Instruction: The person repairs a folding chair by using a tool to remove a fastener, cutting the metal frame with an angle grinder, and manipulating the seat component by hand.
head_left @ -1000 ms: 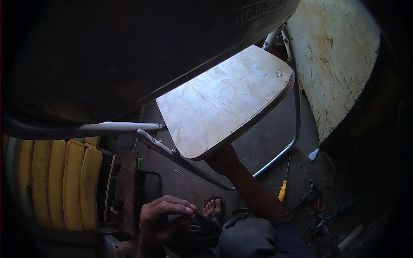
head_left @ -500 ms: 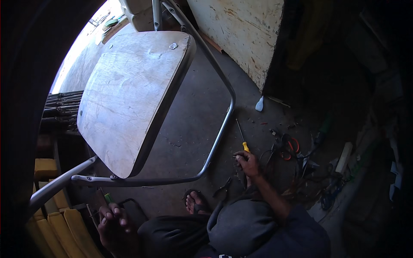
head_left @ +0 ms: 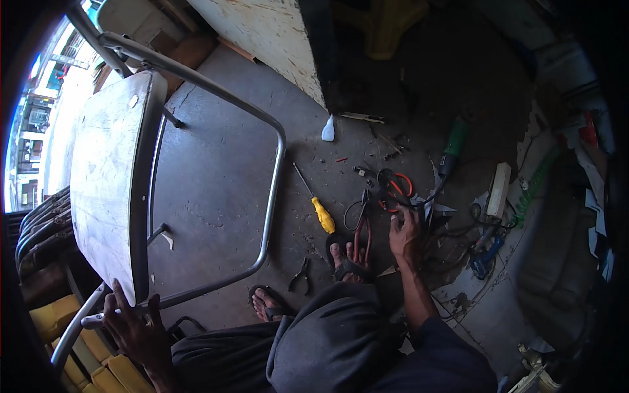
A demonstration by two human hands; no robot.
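A metal-tube folding chair [head_left: 270, 223] with a worn plywood seat [head_left: 108, 170] stands tilted at the left. My left hand [head_left: 134, 327] grips its frame at the seat's lower corner, fingertips against the board. My right hand [head_left: 406, 239] reaches over the floor tools, fingers apart and slightly bent, by red-handled scissors [head_left: 395, 180] and red-handled pliers [head_left: 363, 242]. A yellow-handled screwdriver [head_left: 321, 213] lies left of that hand. Dark pliers [head_left: 301, 275] lie near my left foot.
A scuffed board [head_left: 262, 39] stands at the back. A green power tool [head_left: 455, 141], a blue tool [head_left: 481, 259], cables and scraps lie at right. Yellow cushions [head_left: 56, 314] and stacked metal tubes [head_left: 39, 229] are at far left, with a bright opening [head_left: 39, 137] beyond.
My view has swung right and down. My right hand came out from under the seat and moved toward the tools. My left hand rose onto the chair frame.
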